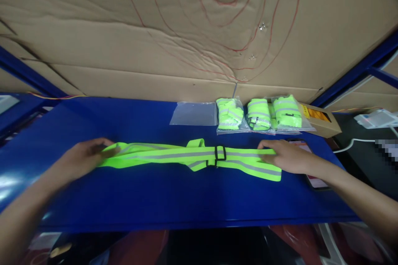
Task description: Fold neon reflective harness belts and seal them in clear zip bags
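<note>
A neon-green reflective strap (174,155) with grey stripes and a black buckle (220,154) lies stretched across the blue table (155,198). My left hand (85,158) grips its left end with the fingers curled round it. My right hand (287,156) lies flat on the strap's right end, fingers stretched out and pressing it down. Part of the strap's right end pokes out below that hand.
Behind the strap lie an empty clear bag (194,114) and three bags of folded green straps (259,115). A cardboard box (320,119) sits at the back right. A phone (311,174) lies under my right wrist. Cardboard sheets wall the back.
</note>
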Demonstrator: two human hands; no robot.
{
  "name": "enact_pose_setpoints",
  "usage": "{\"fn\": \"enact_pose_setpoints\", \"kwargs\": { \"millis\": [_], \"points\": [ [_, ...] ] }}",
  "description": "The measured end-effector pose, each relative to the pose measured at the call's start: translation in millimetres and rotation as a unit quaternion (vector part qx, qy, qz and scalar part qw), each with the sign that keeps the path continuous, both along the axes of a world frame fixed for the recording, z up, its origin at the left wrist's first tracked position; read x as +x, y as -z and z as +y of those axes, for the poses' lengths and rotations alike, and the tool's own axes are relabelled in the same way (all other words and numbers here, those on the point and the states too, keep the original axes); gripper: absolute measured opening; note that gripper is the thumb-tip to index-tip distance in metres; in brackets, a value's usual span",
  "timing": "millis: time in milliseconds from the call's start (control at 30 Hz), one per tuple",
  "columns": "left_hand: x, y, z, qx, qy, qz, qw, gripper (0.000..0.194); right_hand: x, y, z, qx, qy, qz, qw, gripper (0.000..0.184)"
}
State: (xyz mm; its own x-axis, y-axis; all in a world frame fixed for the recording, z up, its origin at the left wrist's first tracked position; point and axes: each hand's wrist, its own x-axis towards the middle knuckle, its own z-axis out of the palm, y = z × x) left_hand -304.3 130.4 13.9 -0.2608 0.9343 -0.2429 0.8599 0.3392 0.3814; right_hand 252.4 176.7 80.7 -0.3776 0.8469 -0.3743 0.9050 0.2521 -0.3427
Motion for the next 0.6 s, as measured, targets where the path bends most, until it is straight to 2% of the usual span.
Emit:
{"fn": "enact_pose_setpoints", "kwargs": {
  "millis": [33,100,167,233,333,433,600],
  "points": [
    [6,3.7,-2,0.005,0.001,0.033,0.999,0.06,-4,1.4,1,0.008,0.012,-0.019,1.0,0.017],
    [18,11.6,-9,0.079,0.041,0.106,0.99,0.056,-11,5.4,3,0.025,0.032,-0.042,0.998,0.019],
    [29,19.8,-16,0.164,0.092,0.131,0.973,0.055,-15,11.1,5,0.03,0.039,-0.042,0.998,0.02],
    [34,26.9,-21,0.201,0.108,0.131,0.965,0.056,-16,16.9,6,0.032,0.037,-0.024,0.999,0.019],
    [32,32.2,-21,0.217,0.112,0.113,0.963,0.055,-12,22.1,5,0.043,0.03,0.021,0.998,0.024],
    [25,32.3,-17,0.217,0.128,0.082,0.964,0.051,1,20.8,3,0.037,0.038,0.119,0.991,0.036],
    [14,30.1,-10,0.202,0.137,0.046,0.969,0.05,31,13.7,-7,0.049,0.094,0.215,0.971,0.047]
  ]
}}
